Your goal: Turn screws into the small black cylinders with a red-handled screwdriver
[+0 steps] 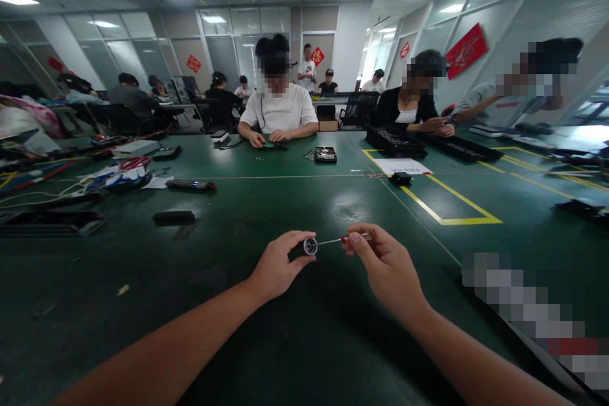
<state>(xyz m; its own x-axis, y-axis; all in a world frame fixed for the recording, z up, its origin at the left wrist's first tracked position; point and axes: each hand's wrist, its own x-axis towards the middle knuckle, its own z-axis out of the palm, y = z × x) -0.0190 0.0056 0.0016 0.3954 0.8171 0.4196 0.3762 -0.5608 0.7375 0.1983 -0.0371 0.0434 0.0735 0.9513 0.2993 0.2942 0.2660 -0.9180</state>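
Observation:
Between the thumb and fingers of my left hand [280,266] sits a small dark round part with a silvery ringed end [310,246]. That end faces right, toward my other hand; its exact kind is unclear. My right hand [385,260] is closed around the handle of a screwdriver [329,242] with a thin metal shaft and a red collar. The shaft points left, and its tip reaches the ringed end; I cannot tell how deep it goes. Both hands are just above the green table [295,203].
Ahead on the left lie a dark pen-shaped tool [190,184], a black bar [174,217] and a black tray [52,223]. Red-handled scissors [135,163] rest among cables. Across the table, a person [278,108] handles a small board. Yellow tape [471,221] marks the right side.

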